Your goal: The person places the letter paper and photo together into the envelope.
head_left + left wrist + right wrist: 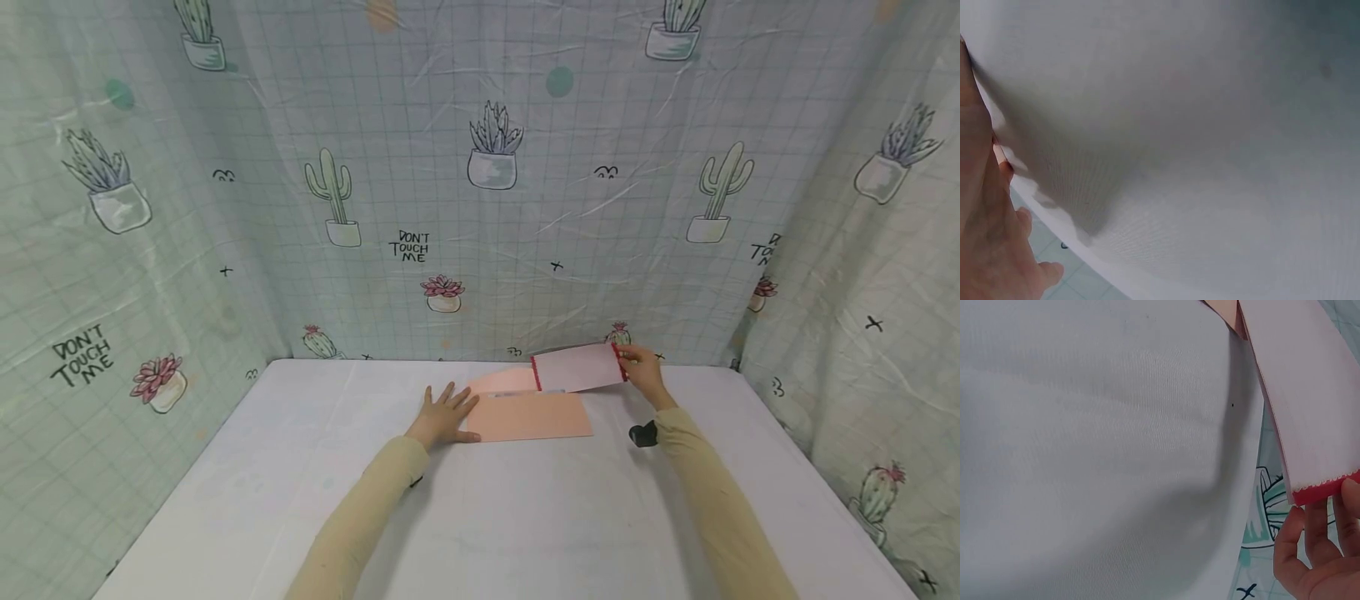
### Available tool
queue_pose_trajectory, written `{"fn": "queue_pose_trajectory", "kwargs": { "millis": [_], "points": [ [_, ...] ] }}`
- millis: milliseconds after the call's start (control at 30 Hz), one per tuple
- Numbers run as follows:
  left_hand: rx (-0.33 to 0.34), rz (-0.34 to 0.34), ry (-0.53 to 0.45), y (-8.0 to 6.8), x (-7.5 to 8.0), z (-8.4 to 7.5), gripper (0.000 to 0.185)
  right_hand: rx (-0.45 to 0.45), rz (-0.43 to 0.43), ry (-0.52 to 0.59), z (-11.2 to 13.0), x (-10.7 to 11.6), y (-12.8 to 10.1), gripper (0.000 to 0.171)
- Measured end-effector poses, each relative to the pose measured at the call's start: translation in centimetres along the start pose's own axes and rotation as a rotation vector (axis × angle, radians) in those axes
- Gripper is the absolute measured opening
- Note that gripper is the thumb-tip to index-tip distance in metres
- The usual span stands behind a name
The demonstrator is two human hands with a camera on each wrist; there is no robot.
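Note:
A peach envelope [528, 415] lies flat on the white table [480, 517] with its flap open toward the back. My left hand [444, 417] lies flat with straight fingers on the envelope's left end. My right hand [637, 371] pinches the right, red-edged end of a pale pink card [579, 367], which is held above the table behind the envelope. In the right wrist view the card [1307, 400] hangs over the table edge, with my fingers [1310, 550] at its red scalloped border. The left wrist view shows my left hand [991, 237] against the white tabletop [1197, 125].
A cactus-print curtain [480, 183] closes off the table at the back and both sides. A small black object [642, 434] sits by my right wrist. Bare white tabletop stretches in front of the envelope.

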State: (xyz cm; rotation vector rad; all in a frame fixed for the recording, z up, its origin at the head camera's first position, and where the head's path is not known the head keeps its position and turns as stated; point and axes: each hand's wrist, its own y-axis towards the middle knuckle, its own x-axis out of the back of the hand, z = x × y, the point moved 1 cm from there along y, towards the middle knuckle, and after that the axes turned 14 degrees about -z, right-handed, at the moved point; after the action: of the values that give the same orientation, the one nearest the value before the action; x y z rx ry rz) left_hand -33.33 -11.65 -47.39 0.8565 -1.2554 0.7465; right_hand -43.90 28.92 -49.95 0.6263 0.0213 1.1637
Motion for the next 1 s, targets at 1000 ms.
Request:
{"fn": "queue_pose_trajectory", "kwargs": {
  "millis": [1000],
  "points": [
    [0.034,0.035,-0.015,0.5,-1.0,0.4,0.082,0.098,0.046,-0.070,-7.9,-5.9,2.4,0.027]
  ]
}}
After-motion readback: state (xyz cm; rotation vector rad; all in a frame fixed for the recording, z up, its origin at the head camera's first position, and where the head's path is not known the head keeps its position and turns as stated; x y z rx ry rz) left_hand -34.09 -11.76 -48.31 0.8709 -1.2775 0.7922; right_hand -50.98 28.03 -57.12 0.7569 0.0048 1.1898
